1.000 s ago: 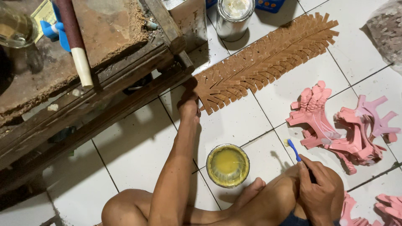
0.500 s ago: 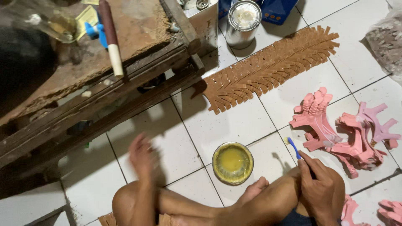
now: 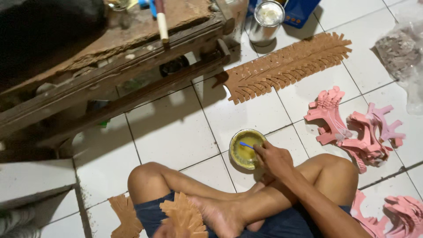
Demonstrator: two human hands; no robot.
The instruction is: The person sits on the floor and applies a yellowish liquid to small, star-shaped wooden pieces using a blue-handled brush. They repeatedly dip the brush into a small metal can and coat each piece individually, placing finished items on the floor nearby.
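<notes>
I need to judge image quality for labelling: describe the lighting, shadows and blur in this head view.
Head view: white floor tiles brightly lit with mild glare; deep shadow under the wooden bench; the upper left corner is nearly black. The right hand over the yellow bowl is sharp; the brown cut piece at the bottom edge is slightly soft.

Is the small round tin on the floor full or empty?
Partly full: the small round tin holds yellow liquid, and the right hand dips a blue-handled brush into it. Its depth cannot be told.

I sit on a floor of glossy white square tiles (image 3: 176,132) with dark grout lines. At the far left stands a low, worn, dark brown wooden workbench (image 3: 110,75), casting shadow on the tiles beneath it.
</notes>
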